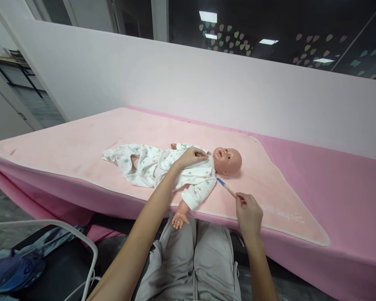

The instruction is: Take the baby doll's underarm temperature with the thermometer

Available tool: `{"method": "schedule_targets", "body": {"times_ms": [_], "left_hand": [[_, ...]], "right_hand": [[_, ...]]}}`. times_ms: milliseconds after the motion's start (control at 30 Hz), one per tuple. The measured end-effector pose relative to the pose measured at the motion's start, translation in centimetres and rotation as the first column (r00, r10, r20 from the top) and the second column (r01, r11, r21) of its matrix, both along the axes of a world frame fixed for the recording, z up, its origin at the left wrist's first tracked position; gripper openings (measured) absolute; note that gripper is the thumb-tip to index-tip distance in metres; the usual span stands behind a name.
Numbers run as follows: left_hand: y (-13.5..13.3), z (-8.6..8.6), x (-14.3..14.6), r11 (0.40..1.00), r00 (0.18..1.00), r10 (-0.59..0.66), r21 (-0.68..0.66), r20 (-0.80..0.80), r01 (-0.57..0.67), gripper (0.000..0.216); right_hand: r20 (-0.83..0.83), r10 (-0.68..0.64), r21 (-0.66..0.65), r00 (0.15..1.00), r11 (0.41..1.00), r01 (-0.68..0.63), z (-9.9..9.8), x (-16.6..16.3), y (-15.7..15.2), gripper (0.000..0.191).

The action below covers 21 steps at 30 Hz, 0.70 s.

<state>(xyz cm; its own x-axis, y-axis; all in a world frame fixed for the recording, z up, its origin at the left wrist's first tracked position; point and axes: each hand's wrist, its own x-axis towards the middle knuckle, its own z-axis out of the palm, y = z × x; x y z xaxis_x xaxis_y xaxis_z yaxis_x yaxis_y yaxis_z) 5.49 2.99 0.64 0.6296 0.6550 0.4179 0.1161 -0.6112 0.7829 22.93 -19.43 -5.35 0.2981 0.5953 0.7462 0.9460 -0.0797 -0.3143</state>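
Observation:
A baby doll [228,161] lies on its back, its bald head to the right. It wears a white long-sleeved outfit [144,165] with small prints. My left hand [191,157] is on the doll's chest, fingers bent together at the cloth near the collar. In my right hand [249,209] is a thin stick with a blue end [221,182], pinched between thumb and fingers. Its blue end points toward the doll's neck and shoulder, just above or on the mat; I cannot tell which. One doll hand [180,219] hangs over the table's front edge.
A pale pink mat [81,138] lies under the doll, over a darker pink cloth [347,179] covering the table. A low white wall [207,88] runs behind it. At the lower left stands a chair with a white tube frame [92,246] and a blue bag [15,269].

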Motion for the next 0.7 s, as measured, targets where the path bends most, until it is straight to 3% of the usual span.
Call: {"method": "schedule_targets", "body": {"times_ms": [67, 133, 200, 267, 333, 500, 700], "left_hand": [[0.2, -0.1, 0.0, 1.0, 1.0, -0.003, -0.021, 0.014, 0.003, 0.023], [0.3, -0.1, 0.0, 0.999, 0.999, -0.008, -0.041, 0.031, 0.01, 0.023], [0.4, -0.1, 0.0, 0.998, 0.998, -0.025, -0.061, 0.058, 0.029, 0.024], [0.5, -0.2, 0.1, 0.995, 0.995, -0.039, -0.086, 0.095, 0.047, 0.025], [0.7, -0.3, 0.1, 0.991, 0.99, -0.044, -0.118, 0.137, 0.06, 0.025], [0.9, -0.4, 0.2, 0.972, 0.981, -0.022, -0.224, 0.194, 0.067, 0.029], [0.6, 0.0, -0.2, 0.957, 0.98, -0.074, -0.263, 0.187, 0.123, 0.029]], "right_hand": [[0.089, -0.061, -0.102, 0.994, 0.992, 0.07, 0.4, -0.1, 1.2, 0.019], [0.157, -0.023, -0.132, 0.987, 0.99, 0.044, 1.3, -0.7, 2.8, 0.02], [0.203, 0.137, -0.131, 0.97, 0.985, -0.112, 2.3, -1.8, 5.0, 0.021], [0.254, 0.335, -0.155, 0.908, 0.94, -0.303, 3.1, -2.9, 7.4, 0.023], [0.274, 0.444, -0.13, 0.853, 0.896, -0.425, 3.6, -3.7, 9.8, 0.022], [0.282, 0.384, 0.091, 0.879, 0.902, -0.423, 4.5, -4.2, 14.1, 0.015], [0.224, 0.427, 0.159, 0.876, 0.871, -0.465, 3.1, -4.2, 15.2, 0.019]]}}
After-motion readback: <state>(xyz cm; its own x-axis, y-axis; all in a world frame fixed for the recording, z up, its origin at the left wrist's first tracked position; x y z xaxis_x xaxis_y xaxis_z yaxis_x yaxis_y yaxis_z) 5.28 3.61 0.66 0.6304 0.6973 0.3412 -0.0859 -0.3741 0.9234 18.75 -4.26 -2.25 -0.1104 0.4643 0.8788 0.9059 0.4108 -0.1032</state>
